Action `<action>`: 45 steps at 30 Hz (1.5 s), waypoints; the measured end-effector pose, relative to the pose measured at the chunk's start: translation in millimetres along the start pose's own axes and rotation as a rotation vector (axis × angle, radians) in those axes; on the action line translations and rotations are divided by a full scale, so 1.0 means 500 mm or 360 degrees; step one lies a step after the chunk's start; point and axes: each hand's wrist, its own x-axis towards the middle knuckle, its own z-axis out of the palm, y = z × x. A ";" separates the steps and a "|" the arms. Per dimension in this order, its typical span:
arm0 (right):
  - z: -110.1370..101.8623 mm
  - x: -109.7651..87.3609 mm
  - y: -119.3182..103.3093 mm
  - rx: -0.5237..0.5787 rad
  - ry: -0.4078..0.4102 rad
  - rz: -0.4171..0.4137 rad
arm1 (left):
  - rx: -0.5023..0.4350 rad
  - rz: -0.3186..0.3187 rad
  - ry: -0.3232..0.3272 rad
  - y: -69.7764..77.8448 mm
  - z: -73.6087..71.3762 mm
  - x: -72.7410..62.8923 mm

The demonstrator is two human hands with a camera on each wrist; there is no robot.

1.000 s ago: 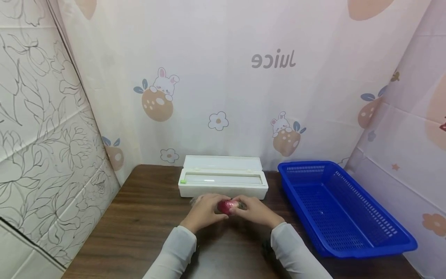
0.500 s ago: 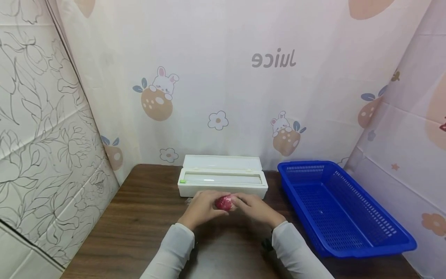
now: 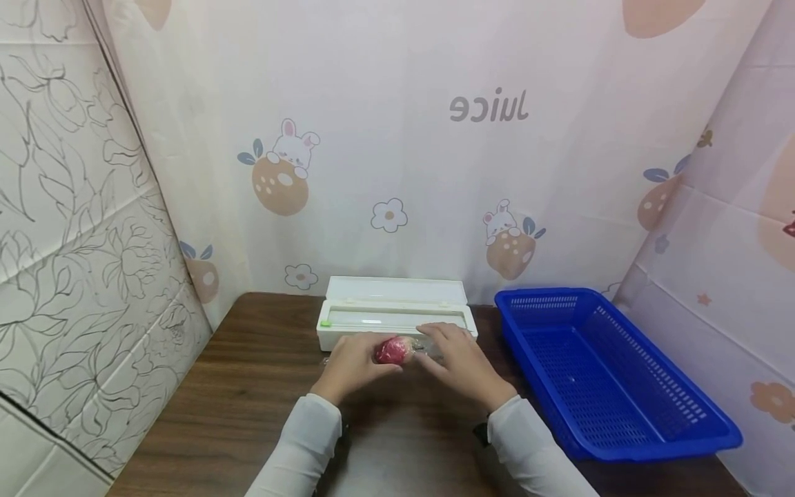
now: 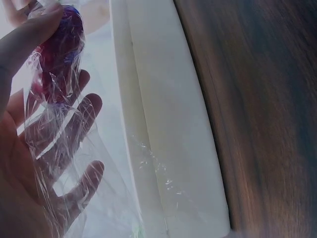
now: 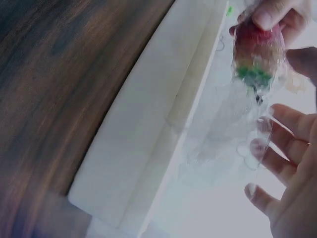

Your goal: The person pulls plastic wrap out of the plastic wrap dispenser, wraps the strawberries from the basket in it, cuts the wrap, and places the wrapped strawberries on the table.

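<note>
A red fruit or vegetable (image 3: 393, 351), paling toward a green top with a short dark stem, is wrapped in clear cling film (image 4: 54, 119). My left hand (image 3: 355, 366) grips its red end between thumb and fingers. Loose film trails across the left fingers in the left wrist view. My right hand (image 3: 462, 362) is beside the stem end, its fingers spread and relaxed. In the right wrist view, loose film overlaps the right fingertips (image 5: 260, 148). Both hands are in front of a white cling film dispenser box (image 3: 397, 339), whose lid stands raised.
A blue plastic basket (image 3: 553, 386) stands on the right of the dark wooden table (image 3: 248, 386). The dispenser has a small green slider (image 3: 326, 323) at its left end. Patterned cloth (image 3: 385, 138) hangs behind the table.
My left hand has carried the wrapped red thing slightly left and farther from me. My right hand has let go of it, moved a little away and spread its fingers.
</note>
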 end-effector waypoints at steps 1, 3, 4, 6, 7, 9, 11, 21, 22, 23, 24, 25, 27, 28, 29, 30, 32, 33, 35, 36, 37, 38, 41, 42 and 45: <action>0.000 0.000 -0.004 -0.0059 0.0018 -0.0041 | 0.0011 -0.0002 0.0000 0.001 -0.001 0.000; 0.004 -0.001 -0.010 -0.0165 0.0041 -0.0095 | 0.0022 0.0002 0.0005 0.002 -0.001 0.003; 0.007 0.000 -0.012 -0.0211 0.0062 -0.0121 | 0.0026 -0.0002 0.0009 0.003 0.000 0.004; 0.014 0.000 -0.017 -0.0294 0.0100 -0.0141 | 0.0026 -0.0015 0.0011 0.006 0.000 0.005; 0.018 0.001 -0.019 -0.0327 0.0132 -0.0144 | 0.0015 -0.0021 0.0011 0.009 -0.001 0.007; 0.026 0.004 -0.023 -0.0389 0.0178 -0.0117 | -0.0002 -0.0033 0.0006 0.014 -0.002 0.009; 0.032 0.006 -0.027 -0.0435 0.0220 -0.0085 | -0.0020 -0.0029 0.0011 0.019 -0.002 0.011; 0.045 0.006 -0.032 -0.0494 0.0278 0.0036 | -0.0155 -0.0098 0.0052 0.029 0.004 0.013; 0.045 0.005 -0.030 -0.0494 0.0286 0.0039 | -0.0170 -0.0102 0.0055 0.029 0.004 0.012; 0.045 0.005 -0.028 -0.0498 0.0296 0.0042 | -0.0185 -0.0108 0.0057 0.030 0.005 0.012; 0.045 0.005 -0.026 -0.0493 0.0298 0.0051 | -0.0204 -0.0113 0.0063 0.030 0.005 0.011; 0.045 0.005 -0.024 -0.0467 0.0307 0.0070 | -0.0232 -0.0118 0.0076 0.031 0.005 0.010; 0.044 0.005 -0.020 -0.0410 0.0323 0.0112 | -0.0282 -0.0132 0.0107 0.033 0.005 0.010; 0.045 0.005 -0.018 -0.0378 0.0331 0.0135 | -0.0300 -0.0138 0.0128 0.033 0.005 0.010; 0.045 0.005 -0.016 -0.0344 0.0343 0.0156 | -0.0315 -0.0142 0.0151 0.034 0.004 0.010; 0.046 0.005 -0.013 -0.0311 0.0357 0.0174 | -0.0325 -0.0145 0.0174 0.035 0.004 0.010; 0.049 0.004 -0.008 -0.0272 0.0391 0.0182 | -0.0343 -0.0154 0.0221 0.038 0.003 0.012; 0.051 0.003 -0.005 -0.0262 0.0404 0.0178 | -0.0358 -0.0158 0.0242 0.038 0.002 0.013; 0.057 0.000 -0.001 -0.0244 0.0417 0.0166 | -0.0397 -0.0169 0.0278 0.040 0.001 0.013; 0.060 -0.001 0.001 -0.0238 0.0420 0.0161 | -0.0414 -0.0172 0.0291 0.041 0.001 0.014; 0.063 -0.002 0.002 -0.0225 0.0416 0.0162 | -0.0437 -0.0172 0.0307 0.042 0.000 0.014; 0.066 -0.003 0.003 -0.0210 0.0410 0.0166 | -0.0456 -0.0175 0.0317 0.043 0.001 0.014; 0.074 -0.002 0.003 -0.0189 0.0396 0.0176 | -0.0490 -0.0163 0.0348 0.046 0.002 0.015; 0.076 -0.001 0.002 -0.0191 0.0397 0.0174 | -0.0496 -0.0159 0.0357 0.047 0.003 0.015; 0.083 0.002 -0.002 -0.0199 0.0424 0.0159 | -0.0521 -0.0137 0.0372 0.049 0.009 0.019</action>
